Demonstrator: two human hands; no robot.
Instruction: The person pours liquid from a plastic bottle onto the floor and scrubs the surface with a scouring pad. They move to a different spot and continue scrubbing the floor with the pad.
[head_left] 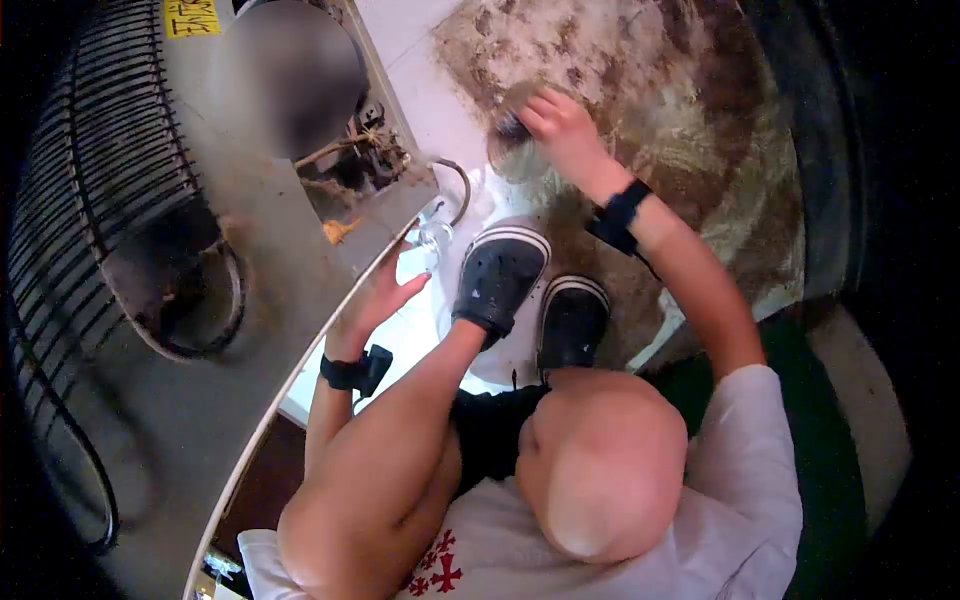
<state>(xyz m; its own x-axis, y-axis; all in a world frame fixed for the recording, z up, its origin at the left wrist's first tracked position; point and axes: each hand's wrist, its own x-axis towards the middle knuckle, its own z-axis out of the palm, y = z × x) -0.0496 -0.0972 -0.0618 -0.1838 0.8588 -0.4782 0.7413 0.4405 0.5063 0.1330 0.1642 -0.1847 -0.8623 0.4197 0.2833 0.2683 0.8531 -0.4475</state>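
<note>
Out over the brown-stained light surface (pixel 690 130) at the upper right, my right hand (pixel 562 128) has its fingers curled on a dark, rounded object (pixel 512 128), blurred and too unclear to name. My left hand (pixel 388 295) is at centre left, beside the thin pale rim of a large panel (pixel 300 365). Its thumb and fingers are spread, and some fingertips are hidden near a small clear object (pixel 436 234). A curved handle-like loop (pixel 462 190) rises just above that object.
Two dark clogs (pixel 503 272) stand between my hands. At the left are a black wire rack (pixel 120 130) and a blurred round object (pixel 295 80). Dry debris (pixel 370 150) lies in a frame at the upper left, under a yellow label (pixel 192 17). Green material (pixel 815 400) is at the right.
</note>
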